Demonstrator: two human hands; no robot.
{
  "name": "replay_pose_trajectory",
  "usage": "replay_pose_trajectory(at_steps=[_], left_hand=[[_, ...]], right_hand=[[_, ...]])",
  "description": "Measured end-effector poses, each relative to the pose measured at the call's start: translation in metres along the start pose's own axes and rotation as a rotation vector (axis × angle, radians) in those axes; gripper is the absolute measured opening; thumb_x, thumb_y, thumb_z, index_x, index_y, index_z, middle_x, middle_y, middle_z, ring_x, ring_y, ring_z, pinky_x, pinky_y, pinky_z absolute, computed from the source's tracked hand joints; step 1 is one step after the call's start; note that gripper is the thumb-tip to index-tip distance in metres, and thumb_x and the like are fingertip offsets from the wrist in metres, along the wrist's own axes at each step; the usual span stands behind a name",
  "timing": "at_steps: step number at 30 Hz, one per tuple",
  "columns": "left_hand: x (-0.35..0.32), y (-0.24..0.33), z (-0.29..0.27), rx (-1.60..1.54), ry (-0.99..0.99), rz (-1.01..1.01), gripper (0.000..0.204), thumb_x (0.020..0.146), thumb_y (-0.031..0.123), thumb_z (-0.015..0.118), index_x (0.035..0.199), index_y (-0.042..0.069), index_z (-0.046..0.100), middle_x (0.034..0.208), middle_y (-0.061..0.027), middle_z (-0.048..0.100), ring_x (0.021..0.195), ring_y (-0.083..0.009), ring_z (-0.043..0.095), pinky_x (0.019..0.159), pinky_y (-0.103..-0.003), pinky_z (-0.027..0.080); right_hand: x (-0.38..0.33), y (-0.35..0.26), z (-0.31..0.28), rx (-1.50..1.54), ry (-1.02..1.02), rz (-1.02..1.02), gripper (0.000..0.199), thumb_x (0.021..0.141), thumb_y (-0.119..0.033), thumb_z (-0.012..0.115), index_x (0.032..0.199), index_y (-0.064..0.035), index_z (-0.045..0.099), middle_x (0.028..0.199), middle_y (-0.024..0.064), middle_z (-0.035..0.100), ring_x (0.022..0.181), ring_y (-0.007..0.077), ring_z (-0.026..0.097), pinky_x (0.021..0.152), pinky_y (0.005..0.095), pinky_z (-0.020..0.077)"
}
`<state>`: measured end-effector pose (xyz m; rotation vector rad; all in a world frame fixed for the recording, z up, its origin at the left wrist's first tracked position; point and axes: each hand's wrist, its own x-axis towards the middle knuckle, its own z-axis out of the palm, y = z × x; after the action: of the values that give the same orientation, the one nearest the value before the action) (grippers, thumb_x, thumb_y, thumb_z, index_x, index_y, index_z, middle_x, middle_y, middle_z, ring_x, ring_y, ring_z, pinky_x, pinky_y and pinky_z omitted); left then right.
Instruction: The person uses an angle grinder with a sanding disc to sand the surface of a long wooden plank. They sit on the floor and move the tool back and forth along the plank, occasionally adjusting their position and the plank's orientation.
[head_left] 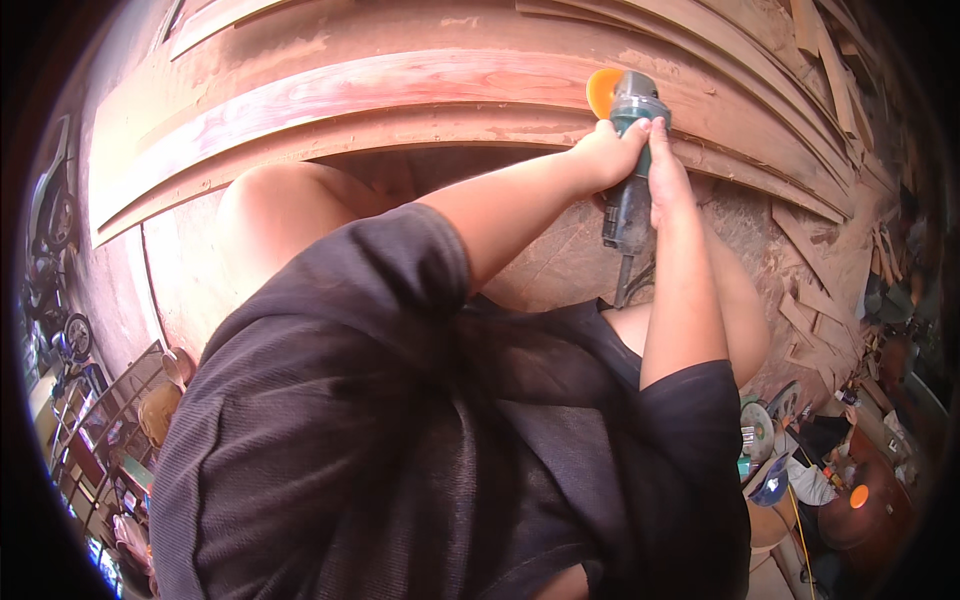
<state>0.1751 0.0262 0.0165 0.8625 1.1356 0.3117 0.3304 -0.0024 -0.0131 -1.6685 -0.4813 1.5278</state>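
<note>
Black cloth of the shirt fills the near middle; past it the bare knees spread over a floor of dull, blotchy brown, dusted paler toward the left; a cord runs back from the grinder, which is green and black and sits over the near edge of the boards, right of the middle. Both hands grasp it: the left hand wraps its body from the left, the right hand closes on it from the right, thumbs near each other on top. At its far end the orange disc stands tilted over the plank, whose long face is pale and reddish with grain showing; more boards lie beyond, roughly alongside; offcuts litter the floor at the right, with clutter nearer on that side; a metal rack and a wheel stand at the far left.

Whether the disc touches the wood I cannot tell; the fingers under the grinder are hidden, and the cord's lower end slips out of sight behind the clothing; the fisheye's dark rim cuts off the boards at the top, while the clutter at both sides blurs into shapes too small to name.
</note>
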Motion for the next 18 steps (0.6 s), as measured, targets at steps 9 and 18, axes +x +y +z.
replay_pose_trajectory(at_steps=[9, 18], left_hand=[[-0.074, -0.07, -0.142, -0.415, 0.137, 0.045, 0.092, 0.106, 0.079, 0.035, 0.163, 0.007, 0.034, 0.153, -0.0239, 0.053, 0.133, -0.0402, 0.058, 0.1, -0.067, 0.049], [-0.039, -0.079, -0.082, -0.308, 0.144, 0.168, 0.09, 0.109, 0.073, 0.04, 0.158, -0.002, 0.027, 0.149, -0.0303, 0.051, 0.132, -0.0424, 0.059, 0.09, -0.055, 0.065]], right_hand=[[-0.021, 0.007, 0.194, -0.413, -0.44, -0.061, 0.089, 0.102, -0.069, 0.066, 0.134, 0.0141, 0.065, 0.12, 0.0215, 0.074, 0.107, 0.026, 0.07, 0.095, 0.0373, 0.0555], [-0.007, 0.011, 0.105, -0.46, -0.345, -0.125, 0.092, 0.098, -0.078, 0.063, 0.117, 0.0109, 0.074, 0.103, 0.0185, 0.078, 0.092, 0.0233, 0.073, 0.085, 0.0375, 0.0573]])
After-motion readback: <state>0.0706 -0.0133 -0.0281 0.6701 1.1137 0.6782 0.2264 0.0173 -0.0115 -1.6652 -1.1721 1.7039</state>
